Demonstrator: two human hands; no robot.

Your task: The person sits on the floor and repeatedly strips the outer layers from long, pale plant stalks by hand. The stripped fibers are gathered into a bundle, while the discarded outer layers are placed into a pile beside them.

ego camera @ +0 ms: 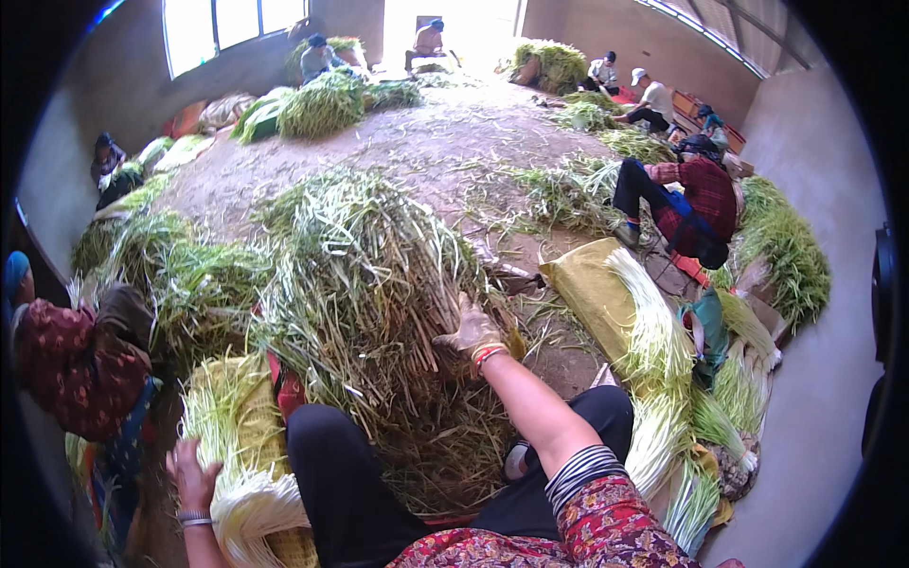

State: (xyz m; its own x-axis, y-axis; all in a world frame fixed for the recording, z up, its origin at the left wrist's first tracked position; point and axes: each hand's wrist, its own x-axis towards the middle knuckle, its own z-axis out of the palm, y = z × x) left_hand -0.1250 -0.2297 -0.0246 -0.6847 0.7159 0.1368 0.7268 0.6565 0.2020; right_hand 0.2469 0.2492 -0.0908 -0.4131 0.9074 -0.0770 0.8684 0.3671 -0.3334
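Note:
In front of my knees rises a big heap of long leafy stalks (369,284), green with brown, dry stems. My right hand (470,332) reaches onto its right side with thumb and fingers spread, and a red band circles the wrist. I see nothing gripped in it, though the stems lie right under the fingers. My left hand (193,470), with bracelets at the wrist, is held with fingers apart at the left edge of a bundle of pale, cleaned stalks (252,504). That bundle rests on a yellow woven sack (259,405) beside my left knee.
To my right, bundles of white stalks (650,319) lie along another yellow sack (586,287). A person in a dark red checked top (703,192) sits beyond them; another person (71,355) is close on my left. Several people work farther back among green heaps (323,106).

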